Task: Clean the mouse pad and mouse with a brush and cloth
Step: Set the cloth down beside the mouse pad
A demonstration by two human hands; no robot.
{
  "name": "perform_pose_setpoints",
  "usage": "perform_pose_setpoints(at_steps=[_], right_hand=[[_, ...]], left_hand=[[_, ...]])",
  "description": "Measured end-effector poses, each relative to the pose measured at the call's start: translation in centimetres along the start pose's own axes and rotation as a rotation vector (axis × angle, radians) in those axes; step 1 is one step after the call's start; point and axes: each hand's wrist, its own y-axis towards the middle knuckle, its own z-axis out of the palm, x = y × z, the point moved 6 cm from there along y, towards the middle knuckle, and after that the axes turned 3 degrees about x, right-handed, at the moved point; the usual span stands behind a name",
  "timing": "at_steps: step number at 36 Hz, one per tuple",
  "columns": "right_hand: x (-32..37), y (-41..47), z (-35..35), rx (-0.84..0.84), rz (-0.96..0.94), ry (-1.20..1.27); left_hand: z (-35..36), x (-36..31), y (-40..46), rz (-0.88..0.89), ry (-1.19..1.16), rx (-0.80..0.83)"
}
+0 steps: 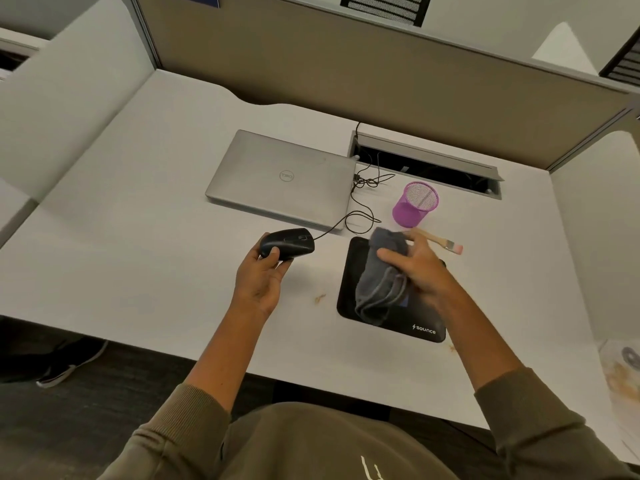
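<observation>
My left hand (261, 280) grips a black wired mouse (289, 243) and holds it left of the mouse pad, above the white desk. Its cable runs back toward the laptop. My right hand (414, 263) holds a crumpled grey cloth (379, 289) over the black mouse pad (422, 327), which lies flat near the desk's front edge. A wooden-handled brush (441, 242) lies on the desk just behind the pad, partly hidden by my right hand.
A closed silver laptop (280, 178) sits behind the mouse. A purple mesh pen cup (414, 206) stands behind the brush. An open cable tray (429, 164) runs along the partition. Small brown stains (319, 298) mark the desk left of the pad.
</observation>
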Motion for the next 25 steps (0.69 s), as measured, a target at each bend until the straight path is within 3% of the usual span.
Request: perform_pose_setpoints(at_steps=[5,8,14,25], right_hand=[[-1.1,1.0,3.8,0.031,-0.078,-0.759],[-1.9,1.6,7.0,0.088,-0.124,-0.969],[-4.3,2.3,11.8,0.147,-0.186,-1.164],[-6.5,0.7,12.4,0.201,-0.209,-1.308]], left_hand=[[-0.3,0.2,0.0,-0.002,0.000,-0.006],[-0.3,0.2,-0.1,0.000,0.010,-0.001],[-0.9,0.0,-0.1,0.010,0.003,-0.010],[-1.0,-0.7,-0.8,0.005,-0.045,0.003]])
